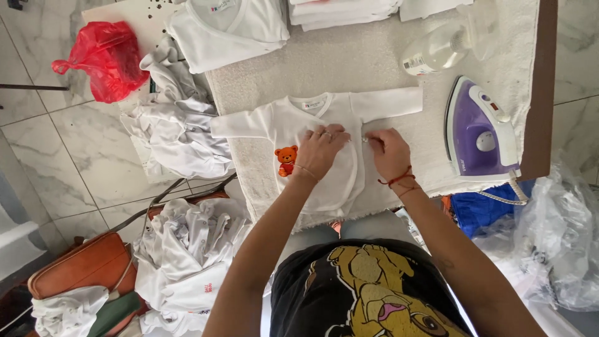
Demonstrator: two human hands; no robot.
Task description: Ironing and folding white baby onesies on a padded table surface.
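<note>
A small white baby shirt lay flat on the towel-covered desk, sleeves spread to either side, its hem near the front edge of the desk. An orange bear patch sat on its left front panel. The left hand rested palm-down on the chest, fingers spread and pressing the cloth. The right hand lay just beside it, fingers pinched together on the flap's edge at a small snap. A purple iron lay well apart toward the right edge, and a clear spray bottle lay beyond it. Folded white garments lined the far edge. Bare towel showed between shirt and iron. A heap of white clothes hung off the left edge beside a red bag.
</note>
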